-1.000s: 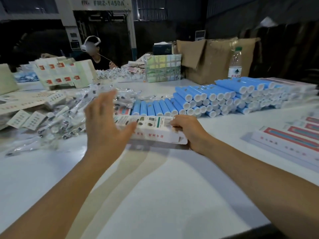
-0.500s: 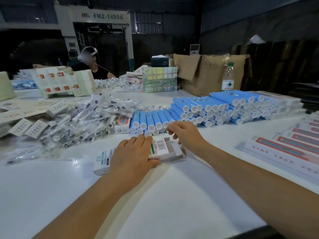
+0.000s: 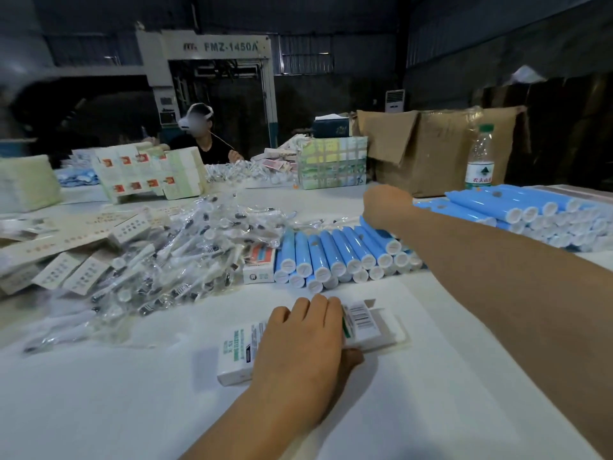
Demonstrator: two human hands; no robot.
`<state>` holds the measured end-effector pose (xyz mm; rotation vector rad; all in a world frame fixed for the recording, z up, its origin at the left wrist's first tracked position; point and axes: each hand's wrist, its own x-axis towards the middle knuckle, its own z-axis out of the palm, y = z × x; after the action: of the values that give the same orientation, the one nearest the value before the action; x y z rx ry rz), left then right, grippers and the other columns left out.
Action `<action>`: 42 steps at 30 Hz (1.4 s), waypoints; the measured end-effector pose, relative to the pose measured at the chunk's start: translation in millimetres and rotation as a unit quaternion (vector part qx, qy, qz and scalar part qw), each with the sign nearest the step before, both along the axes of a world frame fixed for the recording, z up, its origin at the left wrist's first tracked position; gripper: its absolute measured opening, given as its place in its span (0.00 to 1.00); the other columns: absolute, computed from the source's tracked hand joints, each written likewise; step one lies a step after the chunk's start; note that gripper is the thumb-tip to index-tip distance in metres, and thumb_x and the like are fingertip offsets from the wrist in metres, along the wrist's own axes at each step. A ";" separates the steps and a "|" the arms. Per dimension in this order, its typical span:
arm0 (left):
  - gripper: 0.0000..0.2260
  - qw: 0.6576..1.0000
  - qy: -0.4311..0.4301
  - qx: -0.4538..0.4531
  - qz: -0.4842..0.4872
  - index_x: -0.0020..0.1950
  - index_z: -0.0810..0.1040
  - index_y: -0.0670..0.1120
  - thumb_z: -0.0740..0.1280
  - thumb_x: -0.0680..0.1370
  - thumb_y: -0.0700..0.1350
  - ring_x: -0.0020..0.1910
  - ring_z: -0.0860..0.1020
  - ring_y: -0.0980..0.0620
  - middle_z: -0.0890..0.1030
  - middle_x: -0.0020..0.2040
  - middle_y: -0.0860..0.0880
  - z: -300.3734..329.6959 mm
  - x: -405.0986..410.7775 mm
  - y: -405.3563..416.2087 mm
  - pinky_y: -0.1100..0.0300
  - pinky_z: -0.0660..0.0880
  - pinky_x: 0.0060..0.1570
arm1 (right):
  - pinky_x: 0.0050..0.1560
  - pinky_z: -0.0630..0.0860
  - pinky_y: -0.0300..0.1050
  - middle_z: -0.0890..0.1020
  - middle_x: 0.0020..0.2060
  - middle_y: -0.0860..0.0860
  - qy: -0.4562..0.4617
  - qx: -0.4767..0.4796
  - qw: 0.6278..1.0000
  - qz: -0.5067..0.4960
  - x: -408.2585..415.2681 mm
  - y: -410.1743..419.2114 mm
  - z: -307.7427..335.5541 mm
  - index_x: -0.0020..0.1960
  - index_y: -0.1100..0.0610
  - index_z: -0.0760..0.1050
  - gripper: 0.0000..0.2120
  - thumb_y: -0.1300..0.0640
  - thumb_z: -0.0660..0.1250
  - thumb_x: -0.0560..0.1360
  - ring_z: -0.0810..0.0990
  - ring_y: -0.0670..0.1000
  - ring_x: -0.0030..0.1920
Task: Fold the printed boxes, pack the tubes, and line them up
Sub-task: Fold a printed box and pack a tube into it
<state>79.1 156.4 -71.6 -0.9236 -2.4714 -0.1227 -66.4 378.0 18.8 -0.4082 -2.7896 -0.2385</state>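
The left hand (image 3: 303, 343) lies flat-fingered on the printed box (image 3: 365, 327), while beyond the box the right hand (image 3: 386, 207) grips a blue tube (image 3: 378, 235).

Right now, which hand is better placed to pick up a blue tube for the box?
The right hand: it is already at the row of blue plastic tubes, fingers down on one. The left hand rests on the white printed cardboard box, steadying it.
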 end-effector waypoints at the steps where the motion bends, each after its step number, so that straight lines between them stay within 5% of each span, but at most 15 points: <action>1: 0.22 1.000 0.001 0.007 -0.005 0.59 0.69 0.50 0.61 0.74 0.65 0.49 0.71 0.49 0.74 0.52 0.52 0.1 -0.4 -0.4 0.55 0.61 0.44 | 0.44 0.70 0.46 0.80 0.54 0.55 -0.011 0.025 1.000 -0.004 -5.8 -2.1 -1.6 0.55 0.58 0.77 0.11 0.62 0.59 0.77 0.79 0.56 0.53; 9: 0.21 0.999 -0.009 0.031 -0.008 0.61 0.64 0.51 0.59 0.76 0.63 0.53 0.67 0.49 0.70 0.56 0.53 -0.9 -2.5 -1.4 0.55 0.57 0.47 | 0.46 0.69 0.47 0.76 0.61 0.57 -0.050 -0.007 0.999 -0.018 -16.3 -3.9 6.0 0.62 0.60 0.73 0.15 0.63 0.57 0.77 0.76 0.57 0.55; 14: 0.22 1.000 -0.019 0.018 -0.008 0.62 0.61 0.53 0.56 0.76 0.65 0.53 0.66 0.52 0.69 0.57 0.54 -0.6 -3.6 -2.8 0.57 0.58 0.48 | 0.42 0.69 0.47 0.78 0.53 0.59 -0.001 -0.040 0.999 0.020 3.8 -4.2 12.5 0.50 0.61 0.73 0.07 0.67 0.58 0.75 0.71 0.56 0.43; 18: 0.22 1.000 -0.022 0.012 0.002 0.63 0.61 0.54 0.55 0.76 0.66 0.53 0.67 0.52 0.69 0.57 0.55 -0.3 -1.5 -3.0 0.57 0.60 0.49 | 0.45 0.69 0.46 0.78 0.57 0.58 -0.053 0.000 0.998 0.038 24.6 0.3 12.1 0.56 0.62 0.74 0.09 0.60 0.59 0.79 0.76 0.57 0.51; 23: 0.22 1.000 -0.023 0.008 0.004 0.63 0.62 0.53 0.57 0.76 0.64 0.54 0.67 0.52 0.69 0.58 0.55 1.2 0.1 0.1 0.57 0.61 0.50 | 0.43 0.70 0.45 0.79 0.54 0.57 -0.052 0.031 0.997 0.046 26.8 -7.6 6.9 0.52 0.60 0.76 0.09 0.64 0.58 0.77 0.78 0.57 0.52; 25: 0.21 0.999 -0.028 0.011 0.009 0.63 0.62 0.53 0.57 0.76 0.63 0.54 0.67 0.51 0.69 0.58 0.55 2.4 0.5 -0.4 0.56 0.61 0.51 | 0.42 0.70 0.45 0.79 0.50 0.56 -0.069 0.021 0.997 0.036 25.2 -13.8 5.8 0.51 0.60 0.77 0.08 0.64 0.60 0.76 0.79 0.55 0.50; 28: 0.21 0.999 -0.035 0.011 0.008 0.63 0.63 0.53 0.57 0.76 0.63 0.54 0.68 0.51 0.70 0.58 0.54 2.8 1.0 -1.9 0.56 0.62 0.52 | 0.38 0.70 0.45 0.77 0.38 0.53 -0.101 -0.039 0.994 0.014 20.3 -16.7 6.0 0.36 0.59 0.72 0.08 0.64 0.63 0.74 0.73 0.51 0.33; 32: 0.23 0.999 -0.036 0.023 0.013 0.65 0.62 0.53 0.56 0.76 0.64 0.55 0.67 0.53 0.69 0.60 0.55 2.6 -3.7 -6.5 0.57 0.62 0.53 | 0.30 0.65 0.40 0.71 0.31 0.51 -0.008 -0.148 0.989 0.011 31.8 -11.8 10.1 0.32 0.58 0.67 0.11 0.62 0.61 0.73 0.70 0.51 0.31; 35: 0.28 0.998 -0.032 0.029 0.036 0.71 0.58 0.51 0.53 0.77 0.65 0.62 0.66 0.52 0.66 0.66 0.54 3.3 -9.4 -9.0 0.57 0.61 0.58 | 0.27 0.62 0.39 0.70 0.27 0.51 0.120 -0.358 0.926 0.020 61.8 -10.6 8.3 0.34 0.56 0.66 0.11 0.56 0.65 0.72 0.68 0.51 0.28; 38: 0.29 0.998 -0.020 0.027 0.048 0.73 0.57 0.51 0.51 0.77 0.66 0.64 0.66 0.52 0.66 0.67 0.54 5.4 -8.4 -7.6 0.57 0.61 0.58 | 0.23 0.64 0.38 0.71 0.30 0.53 0.210 -0.592 0.775 0.064 106.0 -12.5 -11.0 0.40 0.56 0.68 0.06 0.58 0.65 0.73 0.69 0.50 0.24; 42: 0.28 0.997 -0.024 0.032 0.060 0.72 0.58 0.50 0.51 0.78 0.65 0.64 0.66 0.51 0.67 0.66 0.53 7.7 -5.0 -2.4 0.57 0.62 0.57 | 0.22 0.70 0.40 0.75 0.33 0.56 0.260 -0.749 0.605 0.072 151.5 -22.4 -46.6 0.46 0.59 0.71 0.03 0.60 0.64 0.76 0.72 0.48 0.22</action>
<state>74.1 154.0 -63.9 -0.7520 -2.5438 -0.1831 85.1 355.7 -27.7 -0.4213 -1.6953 1.9850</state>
